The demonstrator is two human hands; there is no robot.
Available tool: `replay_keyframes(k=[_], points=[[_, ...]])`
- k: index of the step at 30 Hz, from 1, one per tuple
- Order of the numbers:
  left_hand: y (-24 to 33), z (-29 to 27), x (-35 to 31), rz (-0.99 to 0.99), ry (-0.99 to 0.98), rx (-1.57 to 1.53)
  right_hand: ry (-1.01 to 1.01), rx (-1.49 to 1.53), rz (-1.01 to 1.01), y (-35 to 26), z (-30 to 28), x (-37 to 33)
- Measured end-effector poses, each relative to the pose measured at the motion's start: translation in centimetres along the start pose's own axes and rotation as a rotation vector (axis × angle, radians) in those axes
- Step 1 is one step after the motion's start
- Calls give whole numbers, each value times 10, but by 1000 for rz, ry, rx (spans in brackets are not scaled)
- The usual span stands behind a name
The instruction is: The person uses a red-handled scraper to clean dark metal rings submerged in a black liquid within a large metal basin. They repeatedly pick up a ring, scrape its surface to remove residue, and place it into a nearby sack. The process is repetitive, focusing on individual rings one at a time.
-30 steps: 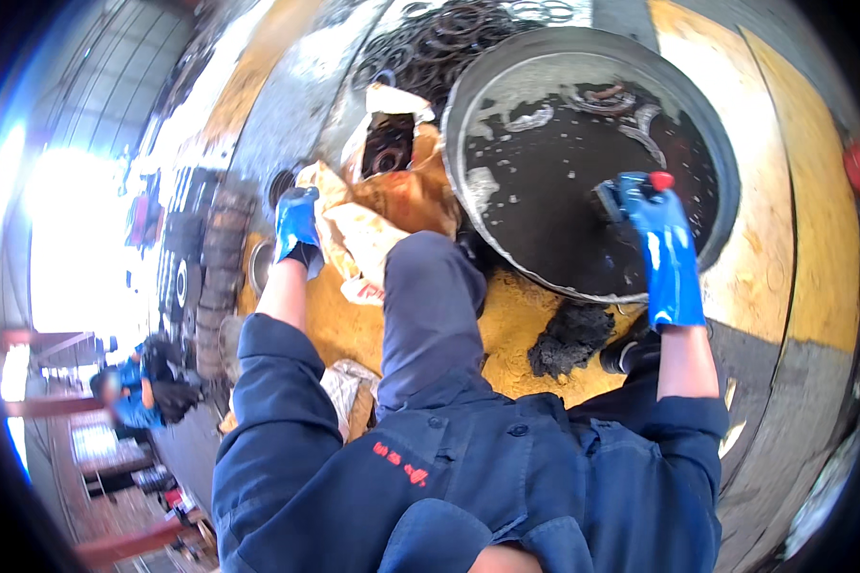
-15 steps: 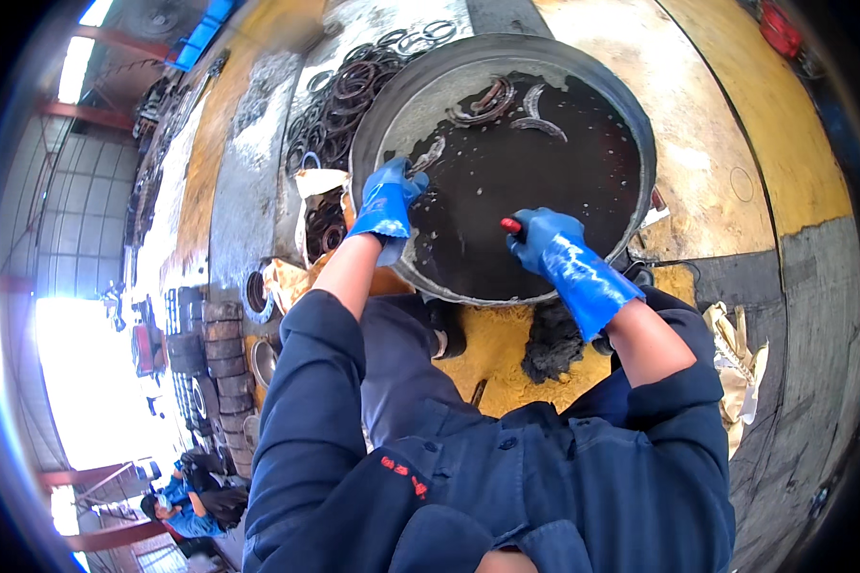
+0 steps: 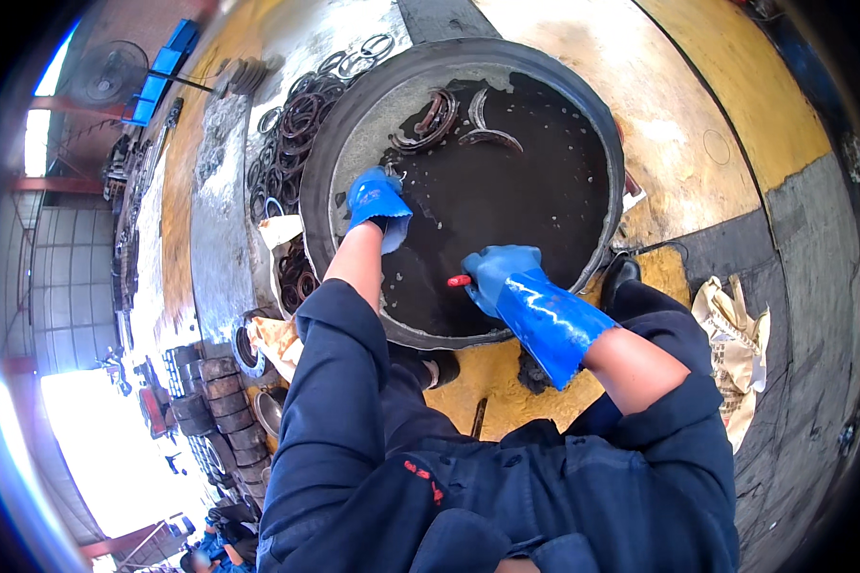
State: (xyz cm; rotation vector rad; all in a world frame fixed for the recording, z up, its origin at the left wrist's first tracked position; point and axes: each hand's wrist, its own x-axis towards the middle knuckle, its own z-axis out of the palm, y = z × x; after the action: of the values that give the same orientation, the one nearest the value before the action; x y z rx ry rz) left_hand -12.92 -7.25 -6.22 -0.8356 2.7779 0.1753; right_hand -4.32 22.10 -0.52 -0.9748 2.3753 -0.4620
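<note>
A big round dark basin point(image 3: 315, 181) of black liquid stands in front of me. My left hand point(image 3: 375, 194), in a blue rubber glove, reaches in over its left side with the fingers curled closed; a small shiny bit shows beside the fingertips, but what they hold is mostly hidden. My right hand point(image 3: 504, 274), gloved alike, is wrapped round a tool whose red handle end point(image 3: 460, 281) sticks out; the rest is out of sight. Near the far side lie dark reddish curved rings point(image 3: 437, 119) and thin crescent-shaped pieces point(image 3: 492, 138), partly in the liquid.
Many dark rings point(image 3: 301, 115) are heaped left of the basin, above an open sack point(image 3: 282, 229) with more rings. Stacked cylinders point(image 3: 229, 401) stand farther left. A crumpled beige sack point(image 3: 731, 334) lies right. Another person point(image 3: 225, 554) is at the lower left.
The basin sits lower and further left in view. My left hand has come further inside the rim, and the shiny piece near it is now mostly covered. My right hand still grips the red handle.
</note>
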Motion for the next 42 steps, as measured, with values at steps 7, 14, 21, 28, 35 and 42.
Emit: replay_keyframes(k=[7, 14, 21, 28, 35, 42], points=[[-14, -47, -23, 65, 95, 109, -19, -56, 2, -1, -2, 1], [-69, -109, -55, 16, 219, -301, 139, 21, 45, 10, 10, 13], [-59, -116, -156, 245, -67, -1101, 236, 508, 327, 36, -2, 32], [-48, -39, -172, 229, -279, -1241, 404, 1428, -128, 15, -26, 29], [-35, 2, -176, 183, -244, -907, 355, 1117, -237, 2, 1, 47], [-40, 28, -161, 294, -193, -988, 491, 1283, 225, 37, 2, 69]])
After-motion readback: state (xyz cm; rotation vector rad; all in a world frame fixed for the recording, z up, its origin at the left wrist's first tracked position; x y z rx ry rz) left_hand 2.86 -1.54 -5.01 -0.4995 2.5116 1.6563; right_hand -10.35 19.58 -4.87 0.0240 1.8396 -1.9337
